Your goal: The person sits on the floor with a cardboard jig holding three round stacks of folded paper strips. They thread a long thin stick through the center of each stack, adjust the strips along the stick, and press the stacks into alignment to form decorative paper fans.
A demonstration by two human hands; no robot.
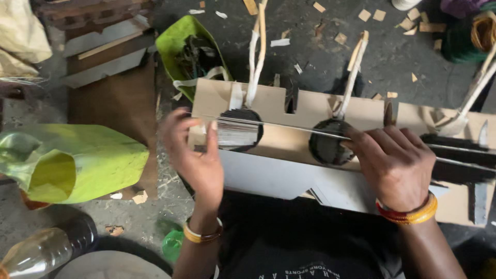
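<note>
A thin rod (289,127) is being pinched at both ends by the closed fingers of the left hand (194,155) and right hand (395,163), stretched along the notched upper edge of a cardboard panel (289,111), green bags (77,163) crowding the floor at left.

A thin, pale rod (289,127) lies nearly level across the board (289,147), sloping slightly down to the right, pinched at each end. Under its left part sits a dark, round stack of thin rings (238,130); a second dark round bundle (328,149) sits right of centre.
</note>
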